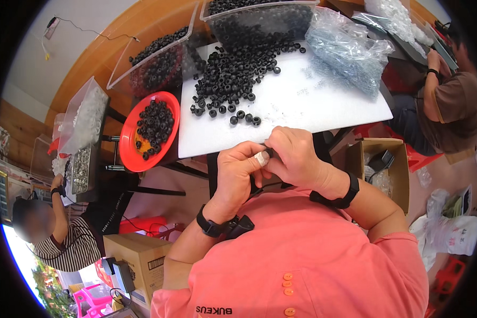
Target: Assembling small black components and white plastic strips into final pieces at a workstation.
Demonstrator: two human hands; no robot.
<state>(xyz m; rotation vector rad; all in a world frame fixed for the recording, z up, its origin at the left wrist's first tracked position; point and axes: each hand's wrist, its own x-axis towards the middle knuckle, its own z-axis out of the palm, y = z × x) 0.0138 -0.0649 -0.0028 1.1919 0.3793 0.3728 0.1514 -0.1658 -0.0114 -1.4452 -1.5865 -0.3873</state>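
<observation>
My left hand [236, 175] and my right hand [297, 159] meet just off the near edge of the white board [323, 106]. Between their fingertips they pinch a small black part [268, 151], mostly hidden by the fingers. White tape wraps my left thumb. Beyond my hands, a few round black pieces with holes [240, 114] lie on the board. Behind these spreads a large heap of the same black pieces [230, 74].
A red plate [126, 140] of finished-looking black pieces stands left of the board. Clear bins [259, 26] stand at the back, a plastic bag of small parts [350, 53] at back right. Cardboard boxes [135, 259] flank me. Other people [456, 100] sit at both sides.
</observation>
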